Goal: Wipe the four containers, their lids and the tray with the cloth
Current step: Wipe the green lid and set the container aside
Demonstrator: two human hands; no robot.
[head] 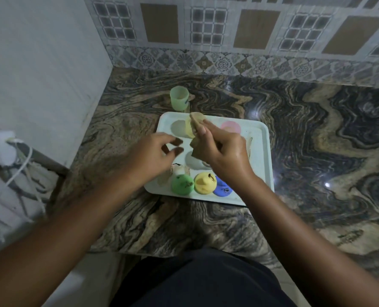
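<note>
- Head view, the task's things: a pale rectangular tray (260, 156) lies on the swirl-patterned stone desk (306, 134), close to the desk's front edge and towards its left end.
- Along the tray's near edge three domed lids sit in a row, touching or nearly so: a green lid (182, 184), a yellow lid (205, 183) and a blue lid (223, 189), each with dark smudges on it.
- A green container (179, 99) stands upright on the desk just beyond the tray's far left corner, apart from the tray.
- A yellow container (189, 129) is at the tray's far side, and a pink round piece (230, 127) sits near the far right corner.
- The right hand (225, 151) grips a tan cloth (198, 119); the cloth's upper end lies against the yellow container.
- The left hand (155, 154) hovers over the tray's left edge with fingers loosely curled, holding nothing.
- Edges and room: a white wall (40, 63) closes the desk on the left and a patterned tiled wall (250, 29) runs along the back; the desk stretches bare to the right of the tray.
- Hard to make out: we cannot tell whether the yellow container stands on the tray or is lifted, nor whether the pink piece is a container or a lid.
- Two grey round shapes on the tray may be hollows or pale containers.
- The right forearm covers part of the blue lid.
- A white object with cords (7, 162) at the left is blurred.
</note>
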